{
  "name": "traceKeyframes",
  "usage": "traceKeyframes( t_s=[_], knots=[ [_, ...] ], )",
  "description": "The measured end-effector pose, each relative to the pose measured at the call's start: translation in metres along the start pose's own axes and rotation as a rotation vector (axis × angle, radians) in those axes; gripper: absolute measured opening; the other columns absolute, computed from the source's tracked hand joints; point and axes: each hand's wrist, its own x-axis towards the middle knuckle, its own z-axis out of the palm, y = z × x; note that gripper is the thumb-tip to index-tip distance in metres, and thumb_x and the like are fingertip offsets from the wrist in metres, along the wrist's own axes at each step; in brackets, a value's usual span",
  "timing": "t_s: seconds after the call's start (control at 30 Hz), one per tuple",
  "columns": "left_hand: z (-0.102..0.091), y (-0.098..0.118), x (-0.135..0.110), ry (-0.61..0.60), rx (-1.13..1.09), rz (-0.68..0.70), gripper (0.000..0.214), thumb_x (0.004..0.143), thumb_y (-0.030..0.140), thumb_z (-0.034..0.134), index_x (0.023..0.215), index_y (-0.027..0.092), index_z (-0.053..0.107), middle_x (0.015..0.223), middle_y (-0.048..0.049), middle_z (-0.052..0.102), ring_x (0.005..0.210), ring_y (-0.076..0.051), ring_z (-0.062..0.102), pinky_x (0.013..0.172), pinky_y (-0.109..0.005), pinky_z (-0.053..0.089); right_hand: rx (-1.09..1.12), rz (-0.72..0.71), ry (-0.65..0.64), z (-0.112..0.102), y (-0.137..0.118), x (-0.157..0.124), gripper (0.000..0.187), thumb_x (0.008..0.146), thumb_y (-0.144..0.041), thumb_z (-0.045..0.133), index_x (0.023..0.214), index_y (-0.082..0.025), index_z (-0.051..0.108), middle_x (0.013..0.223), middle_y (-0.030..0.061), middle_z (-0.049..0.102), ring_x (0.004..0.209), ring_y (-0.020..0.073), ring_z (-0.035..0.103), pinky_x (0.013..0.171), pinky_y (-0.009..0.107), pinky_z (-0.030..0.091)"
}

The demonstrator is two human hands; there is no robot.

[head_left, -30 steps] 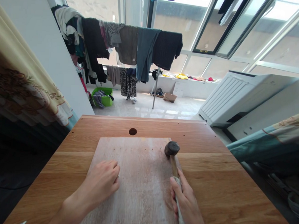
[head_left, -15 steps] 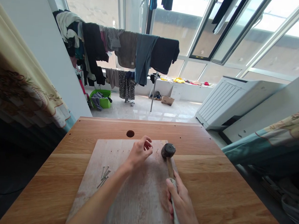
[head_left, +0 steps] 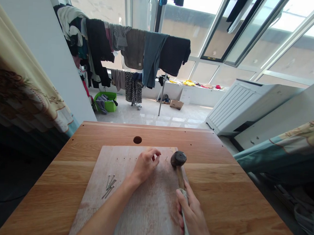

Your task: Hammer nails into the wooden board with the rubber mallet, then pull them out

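A pale worn board (head_left: 143,200) lies on a wooden table (head_left: 234,200). My right hand (head_left: 193,216) is wrapped round the wooden handle of a hammer (head_left: 178,159), whose dark head rests near the board's far right corner. My left hand (head_left: 146,163) reaches over the board's far part, fingertips pinched together close to a row of small nail marks, just left of the hammer head. Whatever thin thing the pinch holds is too small to make out. Several loose nails (head_left: 109,185) lie on the board's left side.
A round hole (head_left: 137,140) is cut in the table near its far edge. Beyond the table stand a rack of hanging clothes (head_left: 139,51), a green basket (head_left: 107,101), and a white cabinet (head_left: 246,100) on the right. Patterned curtains hang at both sides.
My left hand left the nails on the board's left, uncovering them, and moved up and right to a spot beside the hammer head. The hammer stayed nearly still.
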Motion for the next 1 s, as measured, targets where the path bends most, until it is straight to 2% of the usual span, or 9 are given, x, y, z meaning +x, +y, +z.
traceKeyframes(
  t_s=[0.13,0.37,0.6,0.83,1.0],
  knots=[
    [0.001,-0.001,-0.002,-0.006,0.036,0.006,0.015,0.088,0.015,0.057,0.089,0.022,0.07,0.085,-0.0001,0.068,0.069,-0.012,0.06,0.072,-0.026,0.048,-0.017,0.003,-0.011,-0.001,-0.001,0.0,0.077,0.085,-0.062,0.065,0.148,-0.022,0.047,0.062,-0.0052,0.055,0.039,0.0132,0.048,0.032,0.022,0.04],
    [0.0,-0.002,-0.002,-0.041,0.079,0.013,0.017,0.088,0.014,0.056,0.089,0.023,0.071,0.082,0.0006,0.066,0.069,-0.013,0.061,0.072,-0.025,0.049,0.022,0.026,-0.014,0.002,-0.008,-0.003,0.081,0.083,-0.067,0.066,0.148,-0.023,0.047,0.06,-0.0069,0.054,0.035,0.011,0.045,0.03,0.02,0.037],
    [-0.001,-0.001,-0.003,-0.053,0.05,0.022,0.016,0.088,0.015,0.057,0.093,0.022,0.071,0.089,-0.0007,0.07,0.071,-0.013,0.063,0.073,-0.026,0.05,0.056,-0.038,-0.018,0.002,-0.009,-0.002,0.077,0.088,-0.068,0.061,0.145,-0.019,0.044,0.058,-0.0108,0.046,0.03,0.0069,0.036,0.025,0.018,0.037],
    [0.002,-0.002,-0.003,-0.046,0.012,-0.026,0.03,0.085,0.01,0.06,0.11,0.023,0.067,0.089,0.0007,0.074,0.068,-0.012,0.064,0.07,-0.024,0.05,0.11,-0.082,-0.151,0.014,-0.037,-0.011,0.073,0.094,-0.06,0.058,0.151,-0.019,0.036,0.059,-0.0106,0.049,0.031,0.0053,0.039,0.027,0.014,0.035],
    [0.002,-0.004,-0.003,-0.054,-0.029,-0.007,0.035,0.085,0.009,0.059,0.115,0.025,0.065,0.089,0.0018,0.073,0.068,-0.012,0.063,0.07,-0.023,0.051,0.059,-0.054,-0.214,0.025,-0.039,-0.006,0.074,0.095,-0.059,0.056,0.152,-0.018,0.035,0.06,-0.0114,0.047,0.031,0.0053,0.039,0.027,0.014,0.035]
  ],
)
